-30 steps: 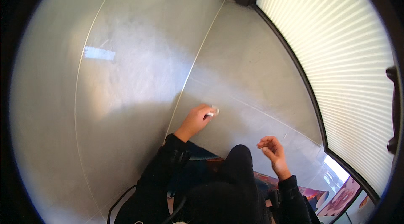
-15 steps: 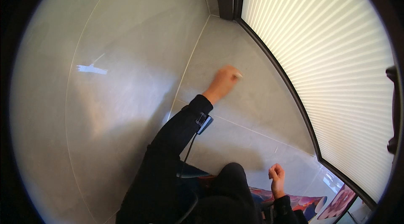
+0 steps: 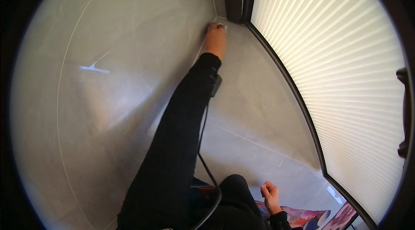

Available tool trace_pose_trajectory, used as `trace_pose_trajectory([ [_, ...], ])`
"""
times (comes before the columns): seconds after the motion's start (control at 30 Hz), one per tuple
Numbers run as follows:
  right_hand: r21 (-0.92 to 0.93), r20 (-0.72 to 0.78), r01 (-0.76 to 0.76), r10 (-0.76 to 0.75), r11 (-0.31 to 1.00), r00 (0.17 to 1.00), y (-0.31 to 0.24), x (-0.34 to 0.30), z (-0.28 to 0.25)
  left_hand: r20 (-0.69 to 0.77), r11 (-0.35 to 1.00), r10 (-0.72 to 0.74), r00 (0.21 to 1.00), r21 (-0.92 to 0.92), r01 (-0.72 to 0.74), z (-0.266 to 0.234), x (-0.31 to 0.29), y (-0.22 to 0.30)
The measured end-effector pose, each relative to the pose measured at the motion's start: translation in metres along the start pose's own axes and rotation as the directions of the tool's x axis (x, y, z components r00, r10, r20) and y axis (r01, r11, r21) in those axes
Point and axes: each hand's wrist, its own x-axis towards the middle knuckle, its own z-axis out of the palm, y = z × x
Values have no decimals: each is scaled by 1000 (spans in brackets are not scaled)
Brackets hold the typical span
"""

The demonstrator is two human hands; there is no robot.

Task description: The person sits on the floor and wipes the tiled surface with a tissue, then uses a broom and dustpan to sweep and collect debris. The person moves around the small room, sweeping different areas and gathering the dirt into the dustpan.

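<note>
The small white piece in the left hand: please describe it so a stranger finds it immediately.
From the bright ribbed panel, follow its dark frame up toward the floor corner. There the left hand holds a small white piece, paler than the grey floor.

White item point(image 3: 224, 27) partly hidden by left hand point(image 3: 215, 41); its kind unclear.

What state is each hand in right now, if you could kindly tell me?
Left hand: closed on a small white item.
Right hand: curled closed; no held thing shows.
</note>
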Motion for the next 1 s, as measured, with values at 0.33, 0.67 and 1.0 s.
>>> trace_pose_trajectory([
  [0.33,14,-6,14,-14,1000,1000,-27,14,5,177,705,592,786,-587,-399,-9,-91,110],
  [0.67,22,0,22,-22,1000,1000,-36,29,16,74,985,-87,993,153,75,-45,-28,-10],
  [1.0,26,46,46,-48,999,998,-44,38,28,300,823,407,863,-530,-204,-55,-146,112],
])
